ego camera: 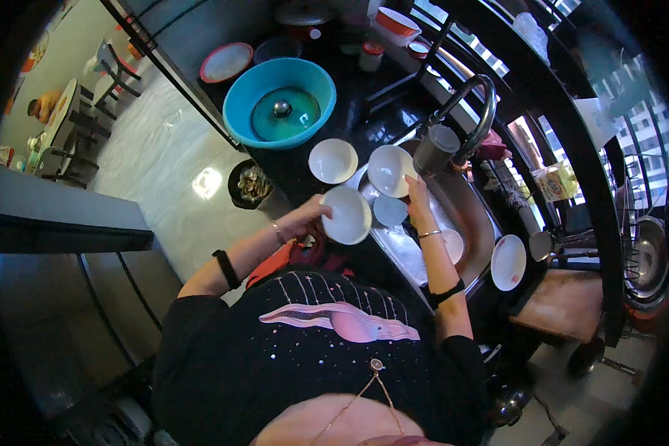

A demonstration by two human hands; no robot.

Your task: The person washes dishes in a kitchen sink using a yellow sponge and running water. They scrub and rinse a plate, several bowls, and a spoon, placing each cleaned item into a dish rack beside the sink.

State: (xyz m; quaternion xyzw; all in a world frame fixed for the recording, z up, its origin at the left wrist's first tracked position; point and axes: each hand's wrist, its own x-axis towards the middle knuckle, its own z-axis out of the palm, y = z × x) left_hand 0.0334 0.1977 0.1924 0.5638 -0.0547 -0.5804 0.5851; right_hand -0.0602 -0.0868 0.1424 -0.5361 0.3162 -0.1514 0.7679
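My left hand (308, 214) grips the rim of a white bowl (348, 216), tilted so that its hollow faces me. In my right hand (418, 203) is a second white bowl (390, 170), held by its edge over the near end of the steel sink (474, 223). A third white bowl (333, 160) sits on the black counter (290, 167) just beyond them. Inside the sink, a pale round dish (390, 211) shows between my hands, and another pale bowl (452, 246) is partly covered by my right forearm.
A blue plastic basin (240, 111) stands on the counter, with a red-rimmed plate (226, 62) behind it. The curved faucet (486, 106) arches over the sink beside a grey cylinder (437, 148). An oval white plate (508, 262) lies right of the sink. A bin (235, 187) of scraps stands below. A person (45, 106) sits far left.
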